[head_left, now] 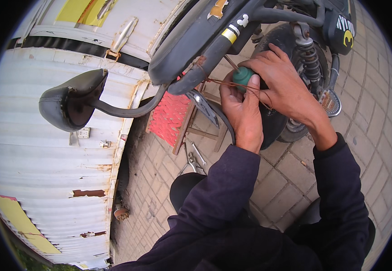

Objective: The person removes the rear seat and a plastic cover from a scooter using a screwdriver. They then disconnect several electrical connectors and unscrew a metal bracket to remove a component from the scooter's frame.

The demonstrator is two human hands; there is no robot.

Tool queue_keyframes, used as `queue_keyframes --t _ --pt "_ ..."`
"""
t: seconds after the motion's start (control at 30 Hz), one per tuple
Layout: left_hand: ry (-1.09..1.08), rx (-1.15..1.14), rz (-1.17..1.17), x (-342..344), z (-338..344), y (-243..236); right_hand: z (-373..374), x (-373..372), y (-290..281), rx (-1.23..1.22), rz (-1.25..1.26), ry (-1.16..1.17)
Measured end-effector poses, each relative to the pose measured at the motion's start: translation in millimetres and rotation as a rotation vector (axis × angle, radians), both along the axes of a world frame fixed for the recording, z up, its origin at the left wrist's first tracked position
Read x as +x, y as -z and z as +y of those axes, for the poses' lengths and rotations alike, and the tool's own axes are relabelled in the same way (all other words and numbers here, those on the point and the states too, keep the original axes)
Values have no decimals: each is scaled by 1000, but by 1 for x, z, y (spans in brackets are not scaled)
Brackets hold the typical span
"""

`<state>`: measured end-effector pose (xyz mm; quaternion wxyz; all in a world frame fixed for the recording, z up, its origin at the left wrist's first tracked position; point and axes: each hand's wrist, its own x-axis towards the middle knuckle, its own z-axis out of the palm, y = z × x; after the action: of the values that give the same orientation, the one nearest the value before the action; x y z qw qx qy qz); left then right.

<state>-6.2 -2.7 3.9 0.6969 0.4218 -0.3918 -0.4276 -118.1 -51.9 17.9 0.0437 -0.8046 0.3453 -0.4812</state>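
Note:
My left hand (pixel 242 115) is wrapped round the green bulb-shaped handle of what looks like a screwdriver (pixel 243 77), its thumb lying up along the side. From the right, my right hand (pixel 282 83) closes over the same handle with its fingers bent. The thin metal shaft slants up and left toward the dark frame tube (pixel 218 54) of a two-wheeler; its tip is hidden. Thin reddish-brown wires (pixel 225 82) run from a tie on the tube across to both hands. Behind the hands is the bike's rear wheel (pixel 291 131).
A mirror-like black part (pixel 72 101) on a curved stem juts left from the bike. Below the seat (pixel 178 49) stands a stool with red woven webbing (pixel 171 115). Several metal tools (pixel 196 158) lie on the paving. A rusty white metal wall (pixel 60 171) borders the left.

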Motion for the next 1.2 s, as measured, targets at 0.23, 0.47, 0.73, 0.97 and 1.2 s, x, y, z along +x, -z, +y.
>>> queue_keyframes --t 0.23,0.47,0.73,0.97,1.2 --pt "48 51 -43 7 0 1 6 16 6 -28 30 197" --pt "32 -16 -36 4 0 1 0 -1 1 49 -29 -19" --pt "36 32 -40 5 0 0 5 11 4 -15 -15 94" --pt "18 -10 1 0 3 -4 3 9 7 22 -62 67" --pt "13 5 6 2 4 -4 5 10 8 67 -37 39"
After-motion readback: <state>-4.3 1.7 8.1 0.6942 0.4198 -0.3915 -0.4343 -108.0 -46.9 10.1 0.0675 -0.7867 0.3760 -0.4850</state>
